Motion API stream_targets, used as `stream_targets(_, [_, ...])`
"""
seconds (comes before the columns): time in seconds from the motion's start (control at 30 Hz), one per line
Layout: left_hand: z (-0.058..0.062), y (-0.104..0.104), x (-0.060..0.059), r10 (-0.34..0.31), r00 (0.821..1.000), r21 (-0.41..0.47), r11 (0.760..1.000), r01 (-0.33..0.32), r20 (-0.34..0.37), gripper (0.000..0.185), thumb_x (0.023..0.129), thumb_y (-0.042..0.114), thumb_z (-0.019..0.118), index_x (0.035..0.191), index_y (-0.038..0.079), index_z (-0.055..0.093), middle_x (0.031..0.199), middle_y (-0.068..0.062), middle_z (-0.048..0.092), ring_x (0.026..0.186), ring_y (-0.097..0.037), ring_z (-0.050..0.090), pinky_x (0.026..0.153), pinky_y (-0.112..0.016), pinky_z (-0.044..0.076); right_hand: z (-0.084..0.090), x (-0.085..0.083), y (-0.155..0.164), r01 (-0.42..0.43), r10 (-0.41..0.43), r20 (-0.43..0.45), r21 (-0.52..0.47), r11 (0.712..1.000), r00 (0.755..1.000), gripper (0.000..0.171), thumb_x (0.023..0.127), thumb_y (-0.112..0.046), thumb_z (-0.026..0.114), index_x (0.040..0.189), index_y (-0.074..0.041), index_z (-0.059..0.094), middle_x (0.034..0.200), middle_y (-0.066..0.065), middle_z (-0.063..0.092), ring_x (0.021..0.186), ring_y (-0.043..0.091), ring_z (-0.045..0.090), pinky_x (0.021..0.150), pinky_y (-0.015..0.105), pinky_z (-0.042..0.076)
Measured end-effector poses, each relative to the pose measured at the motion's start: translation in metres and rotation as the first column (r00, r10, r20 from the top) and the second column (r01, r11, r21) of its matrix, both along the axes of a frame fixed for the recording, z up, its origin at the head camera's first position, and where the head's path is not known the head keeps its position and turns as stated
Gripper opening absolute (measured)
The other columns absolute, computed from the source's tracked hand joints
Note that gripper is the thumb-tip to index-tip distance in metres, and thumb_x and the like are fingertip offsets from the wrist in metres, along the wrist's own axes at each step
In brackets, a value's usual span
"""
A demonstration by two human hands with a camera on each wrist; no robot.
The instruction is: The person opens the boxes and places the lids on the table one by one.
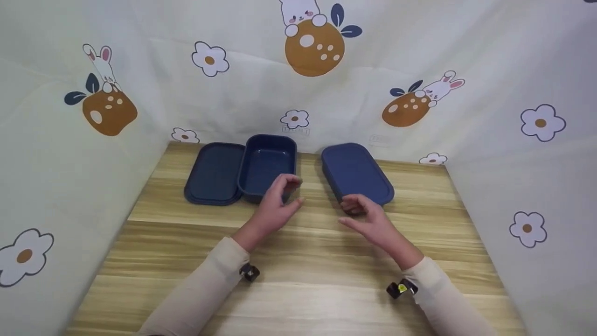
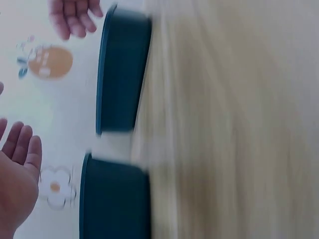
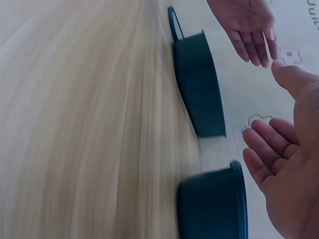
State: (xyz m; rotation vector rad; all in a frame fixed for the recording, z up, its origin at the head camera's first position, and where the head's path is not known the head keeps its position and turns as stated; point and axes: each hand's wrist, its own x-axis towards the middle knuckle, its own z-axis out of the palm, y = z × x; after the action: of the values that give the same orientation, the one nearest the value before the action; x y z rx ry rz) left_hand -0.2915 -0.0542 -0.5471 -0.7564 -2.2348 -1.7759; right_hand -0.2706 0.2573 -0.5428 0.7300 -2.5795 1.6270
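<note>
A pale cloth backdrop [image 1: 261, 93] printed with rabbits, orange fruit and flowers wraps the scene on three sides, from nine o'clock over twelve to three. Inside it lies a light wooden table [image 1: 298, 280], filling the lower half of the head view.

Toward twelve o'clock on the table sit three dark blue pieces. At about one o'clock from the table's middle is a closed blue box [image 1: 357, 172] with its lid on. At about eleven o'clock stands an open blue container [image 1: 268, 168], showing its hollow inside. A flat blue lid [image 1: 214, 173] lies at nine o'clock of that container, touching its side.

Two arms in cream sleeves come in from six o'clock. The left hand [image 1: 275, 205] hovers at the near edge of the open container, at its five o'clock corner, fingers loosely curved with thumb and fingertips apart, holding nothing. The right hand [image 1: 368, 217] hovers just at six o'clock of the closed box, near its front end, fingers relaxed and half spread, also gripping nothing. Whether either hand brushes its box I cannot tell.

The wrist views are blurred; they show open palms and the two dark boxes side by side.
</note>
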Motion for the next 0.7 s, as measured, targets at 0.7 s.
stream_targets(0.7, [-0.001, 0.091, -0.001, 0.145, 0.960, -0.173, 0.979, -0.104, 0.239, 0.104, 0.093, 0.039, 0.090, 0.170, 0.004, 0.030, 0.170, -0.019, 0.037, 0.157, -0.036, 0.040, 0.127, -0.051, 0.037, -0.008, -0.039, 0.086, 0.292, -0.300, -0.151, -0.071, 0.954, 0.942, 0.060, 0.088, 0.011, 0.086, 0.141, 0.014, 0.059, 0.139, 0.035, 0.057, 0.127, 0.045, 0.052, 0.107, 0.052, 0.041])
